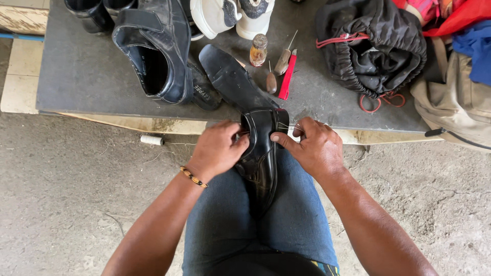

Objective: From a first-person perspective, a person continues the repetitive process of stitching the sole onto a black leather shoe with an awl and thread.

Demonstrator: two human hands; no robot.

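Between both hands, on the lap, stands the black shoe [261, 153]; left hand [217, 150] and right hand [317, 148] hold it tightly from both sides.

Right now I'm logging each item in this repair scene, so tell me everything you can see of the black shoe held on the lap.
The black shoe is a glossy dress shoe, leather by its look, with stitched seams. It rests on the person's jeans-clad lap, lying along the legs with one end by the dark board's edge. The left hand grips one side, the right hand presses a thumb on the other. Thin pale thread runs from it.
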